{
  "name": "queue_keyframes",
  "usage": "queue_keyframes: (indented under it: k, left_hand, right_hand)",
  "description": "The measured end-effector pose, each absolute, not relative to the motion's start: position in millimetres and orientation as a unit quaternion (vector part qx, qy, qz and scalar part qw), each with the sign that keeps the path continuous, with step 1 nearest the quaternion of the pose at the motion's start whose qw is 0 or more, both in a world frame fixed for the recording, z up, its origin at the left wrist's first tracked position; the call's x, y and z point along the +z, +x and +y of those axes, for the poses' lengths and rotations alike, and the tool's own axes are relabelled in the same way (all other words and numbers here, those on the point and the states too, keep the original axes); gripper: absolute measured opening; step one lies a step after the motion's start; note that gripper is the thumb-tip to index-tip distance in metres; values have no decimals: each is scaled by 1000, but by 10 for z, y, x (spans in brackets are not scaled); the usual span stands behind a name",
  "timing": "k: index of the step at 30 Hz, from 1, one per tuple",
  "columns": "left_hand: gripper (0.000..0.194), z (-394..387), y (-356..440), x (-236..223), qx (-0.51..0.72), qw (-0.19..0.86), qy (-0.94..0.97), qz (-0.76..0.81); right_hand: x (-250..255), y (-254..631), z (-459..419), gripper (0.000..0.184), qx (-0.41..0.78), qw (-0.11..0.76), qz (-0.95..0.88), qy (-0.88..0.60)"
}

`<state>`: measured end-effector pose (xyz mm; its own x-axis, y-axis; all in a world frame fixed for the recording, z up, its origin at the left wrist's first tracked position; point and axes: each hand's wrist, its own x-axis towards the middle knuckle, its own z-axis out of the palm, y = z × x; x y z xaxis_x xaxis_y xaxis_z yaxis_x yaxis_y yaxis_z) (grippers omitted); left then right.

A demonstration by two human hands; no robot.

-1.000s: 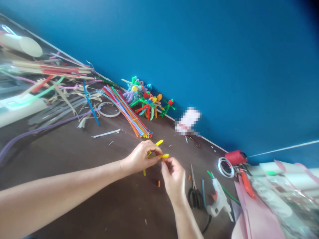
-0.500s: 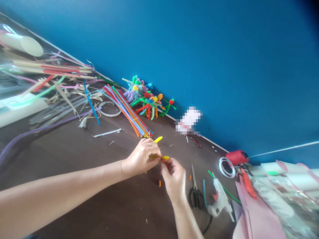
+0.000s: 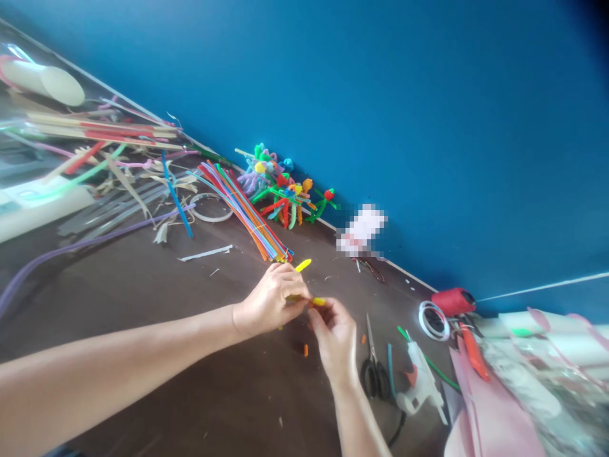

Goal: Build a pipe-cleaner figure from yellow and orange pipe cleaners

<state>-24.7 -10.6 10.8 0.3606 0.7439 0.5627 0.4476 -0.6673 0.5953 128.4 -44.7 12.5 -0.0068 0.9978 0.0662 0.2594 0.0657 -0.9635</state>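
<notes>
Above the middle of the table, both hands meet around a yellow pipe cleaner [image 3: 303,265]. My left hand [image 3: 273,299] is closed on it, and one yellow end sticks up past the knuckles. Another yellow tip shows between the two hands. My right hand [image 3: 334,336] pinches there with thumb and forefinger, with a bit of orange at the fingertips; how the pieces join is hidden. Beyond my left hand lies a bundle of coloured pipe cleaners [image 3: 245,212]. Short orange snippets [image 3: 306,350] lie below the hands.
Black-handled scissors [image 3: 373,365] and a white glue gun [image 3: 419,381] lie right of my right hand. Finished pipe-cleaner figures [image 3: 288,190] stand by the blue wall. A tape roll [image 3: 434,320] and red spool [image 3: 454,301] sit farther right. Strips and sticks [image 3: 104,133] clutter the left.
Both hands stay together on the yellow pipe cleaner, with only a slight shift at the right fingers. The whole view has moved a few pixels.
</notes>
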Motion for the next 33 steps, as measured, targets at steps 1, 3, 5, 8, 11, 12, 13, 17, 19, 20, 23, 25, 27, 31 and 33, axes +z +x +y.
queue_keyframes:
  k: [1, 3, 5, 8, 11, 12, 13, 17, 19, 20, 23, 25, 27, 31, 33]
  left_hand:
    - [9, -108, -246, 108, 425, 173, 808, 370]
    - [9, -119, -240, 115, 419, 173, 811, 370]
    - [9, -133, -231, 127, 416, 170, 812, 371]
    - [11, -145, -217, 142, 415, 162, 814, 374]
    - [12, -143, -208, 147, 416, 155, 814, 375]
    - [12, -140, -207, 146, 417, 153, 815, 373]
    - [12, -137, -206, 144, 418, 150, 816, 371]
    - [12, -122, -210, 133, 417, 132, 825, 359]
    - [12, -115, -216, 128, 410, 127, 830, 357]
    - [11, -111, -220, 126, 406, 127, 832, 357]
    - [11, -103, -228, 125, 396, 131, 836, 357]
    - [10, -97, -231, 124, 396, 127, 839, 351]
    - [10, -91, -231, 122, 397, 118, 845, 337]
    - [12, -94, -234, 120, 408, 91, 857, 302]
    - [11, -105, -242, 130, 411, 72, 862, 287]
  right_hand:
    - [118, 1287, -446, 16, 407, 446, -581, -546]
    - [111, 1291, -446, 18, 395, 439, -588, -552]
    - [115, 1290, -449, 18, 382, 427, -595, -563]
    - [129, 1282, -459, 19, 360, 417, -601, -579]
    - [136, 1272, -472, 20, 343, 415, -605, -587]
    - [136, 1270, -476, 21, 339, 416, -605, -588]
    - [135, 1269, -477, 21, 338, 416, -605, -589]
    - [132, 1281, -467, 23, 360, 401, -597, -594]
    - [135, 1291, -458, 22, 376, 392, -591, -596]
    - [138, 1296, -456, 22, 380, 390, -589, -597]
    - [152, 1308, -457, 19, 378, 390, -591, -597]
    - [162, 1313, -458, 19, 385, 393, -589, -591]
    - [167, 1318, -454, 20, 410, 402, -576, -582]
    - [153, 1335, -423, 20, 491, 424, -503, -571]
    - [142, 1352, -401, 20, 542, 427, -457, -562]
